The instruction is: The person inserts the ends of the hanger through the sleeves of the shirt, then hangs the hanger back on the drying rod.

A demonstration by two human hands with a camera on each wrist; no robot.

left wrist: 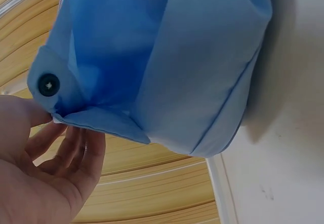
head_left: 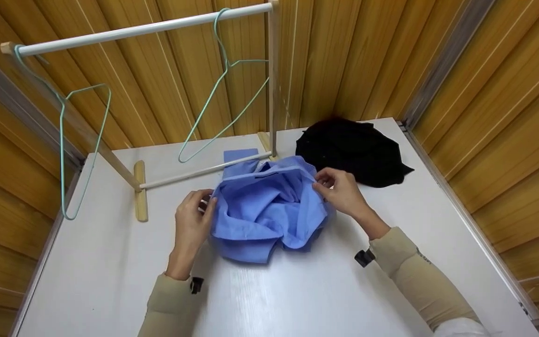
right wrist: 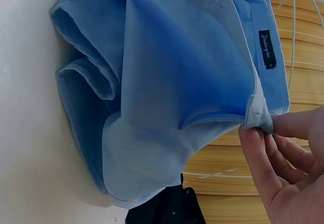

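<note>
Head view: a crumpled light-blue fabric shirt (head_left: pixel 269 206) lies on a smooth white tabletop (head_left: pixel 110 281), its neckline spread between both hands. The left hand (head_left: pixel 194 220), thumb and fingertips closed together, pinches one end of the neckband beside a round dark button (left wrist: pixel 49 85); the right hand (head_left: pixel 342 194) pinches the opposite end likewise, with a small black rectangular label (right wrist: pixel 267 49) inside the band. Black crumpled fabric (head_left: pixel 349 150) lies beyond the right hand, and two mint-green wire hangers (head_left: pixel 61 140) hang from a white round rail (head_left: pixel 148 31)
</note>
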